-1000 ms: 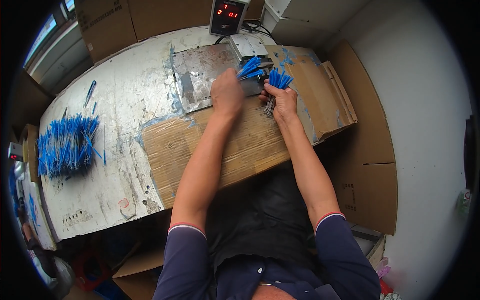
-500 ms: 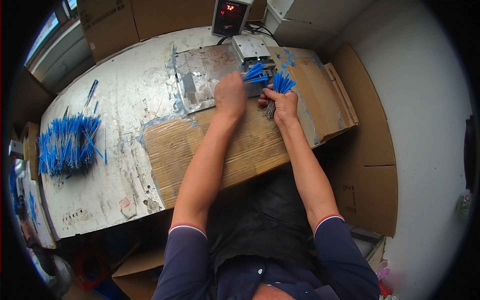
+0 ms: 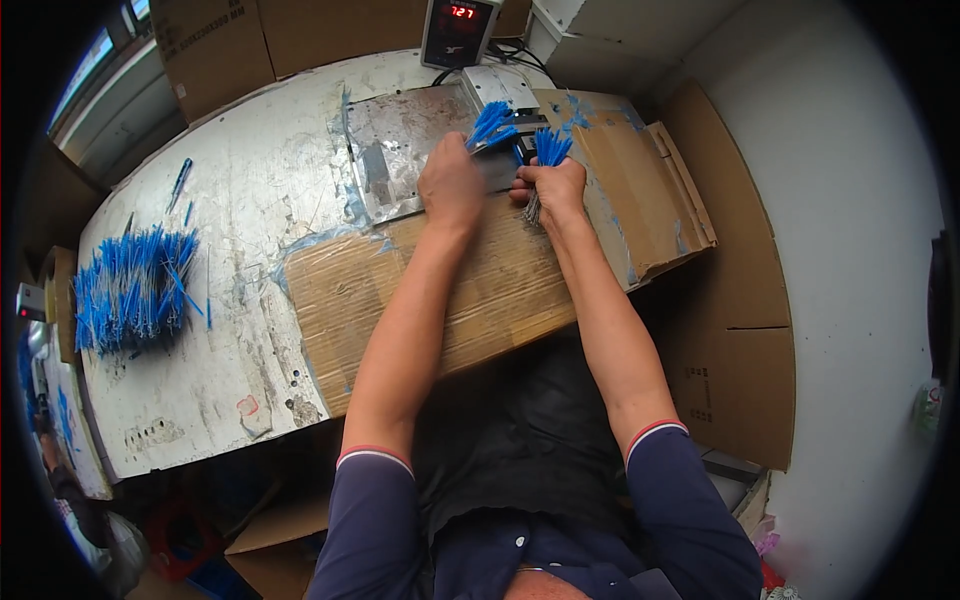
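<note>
My left hand point(image 3: 450, 185), slightly blurred, is closed round a bundle of thin wires with blue ends point(image 3: 491, 122). The blue ends fan out up and to the right, in front of a small metal machine point(image 3: 498, 90). My right hand point(image 3: 556, 188) grips a second bundle of blue-ended wires point(image 3: 552, 148). Its blue ends point upward and its grey wire ends hang below the fingers. Between the hands, a blue piece stands close to my right fingertips, near the machine's dark front. The fingertips of my left hand are hidden behind its back.
A large pile of blue-ended wires point(image 3: 137, 290) lies on the worn white table point(image 3: 250, 190) at left, with a blue pen point(image 3: 181, 180) beyond it. A metal plate point(image 3: 400, 130) and taped cardboard point(image 3: 390, 300) lie under the hands. A display box point(image 3: 458, 35) with red digits stands behind.
Both hands have shifted a little to the left. The left bundle has swung upward and left, away from the machine's front. The lit digits on the display box have changed.
</note>
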{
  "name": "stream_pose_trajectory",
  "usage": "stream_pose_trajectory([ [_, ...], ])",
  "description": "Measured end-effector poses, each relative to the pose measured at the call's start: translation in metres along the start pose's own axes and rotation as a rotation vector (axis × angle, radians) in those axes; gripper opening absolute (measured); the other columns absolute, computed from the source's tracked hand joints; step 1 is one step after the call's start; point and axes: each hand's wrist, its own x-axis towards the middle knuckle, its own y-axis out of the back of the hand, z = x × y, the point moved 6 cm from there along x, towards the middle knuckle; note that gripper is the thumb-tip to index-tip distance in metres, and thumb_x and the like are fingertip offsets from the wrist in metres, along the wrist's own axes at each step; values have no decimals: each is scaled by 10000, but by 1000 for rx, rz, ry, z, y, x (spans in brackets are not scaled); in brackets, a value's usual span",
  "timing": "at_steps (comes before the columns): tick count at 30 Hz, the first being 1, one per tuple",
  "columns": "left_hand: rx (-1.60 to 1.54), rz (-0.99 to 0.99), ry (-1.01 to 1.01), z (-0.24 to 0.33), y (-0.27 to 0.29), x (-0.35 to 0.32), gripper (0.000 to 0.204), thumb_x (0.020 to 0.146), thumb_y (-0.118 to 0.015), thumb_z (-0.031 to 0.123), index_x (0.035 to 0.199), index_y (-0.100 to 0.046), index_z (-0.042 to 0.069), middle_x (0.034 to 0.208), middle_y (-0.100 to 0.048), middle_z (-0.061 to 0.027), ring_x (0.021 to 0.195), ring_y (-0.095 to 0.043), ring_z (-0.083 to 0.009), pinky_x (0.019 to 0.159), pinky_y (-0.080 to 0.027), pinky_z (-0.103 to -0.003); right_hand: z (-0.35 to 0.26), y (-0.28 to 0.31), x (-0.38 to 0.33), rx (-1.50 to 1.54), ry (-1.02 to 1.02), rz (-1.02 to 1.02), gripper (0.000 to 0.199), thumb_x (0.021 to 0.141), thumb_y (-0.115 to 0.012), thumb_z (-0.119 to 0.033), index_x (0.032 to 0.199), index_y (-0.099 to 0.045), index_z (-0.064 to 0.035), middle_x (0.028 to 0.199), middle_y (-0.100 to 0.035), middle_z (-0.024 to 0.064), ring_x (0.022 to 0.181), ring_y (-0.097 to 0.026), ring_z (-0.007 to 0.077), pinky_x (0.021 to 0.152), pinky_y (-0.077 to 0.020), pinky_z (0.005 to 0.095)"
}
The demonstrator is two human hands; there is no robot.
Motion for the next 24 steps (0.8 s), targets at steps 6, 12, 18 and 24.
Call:
stream_pose_trajectory([
  [6, -20, 18, -3, -1, 2, 0, 170, 902, -632, 77, 1071, -619, 58, 949, -700, -166, 911, -678, -377, 779, -514, -486, 2, -3, 1, 85, 39, 27, 200, 795, -671, 148, 893, -538, 35, 798, -616, 106, 562, -680, 224, 422, -598, 339],
  [12, -23, 24, 7, 2, 2, 0, 172, 898, -635, 75, 1069, -623, 59, 947, -693, -163, 924, -669, -373, 786, -510, -483, 4, -3, 4, 93, 27, 58, 178, 810, -658, 143, 902, -545, 41, 804, -617, 103, 578, -684, 227, 420, -595, 337],
  [18, 6, 110, -93, 5, 6, 2, 170, 889, -623, 67, 1059, -627, 54, 939, -683, -155, 937, -648, -364, 832, -488, -482, 1, -4, 0, 119, 0, 49, 165, 817, -655, 127, 895, -553, 23, 786, -631, 114, 562, -674, 234, 423, -588, 355],
  [24, 18, -29, -128, 7, -2, 0, 169, 881, -613, 55, 1049, -630, 51, 928, -686, -159, 911, -655, -367, 818, -486, -491, 1, -4, -7, 356, -23, -79, 97, 850, -690, 31, 902, -609, 17, 761, -651, 113, 576, -672, 229, 473, -592, 375],
])
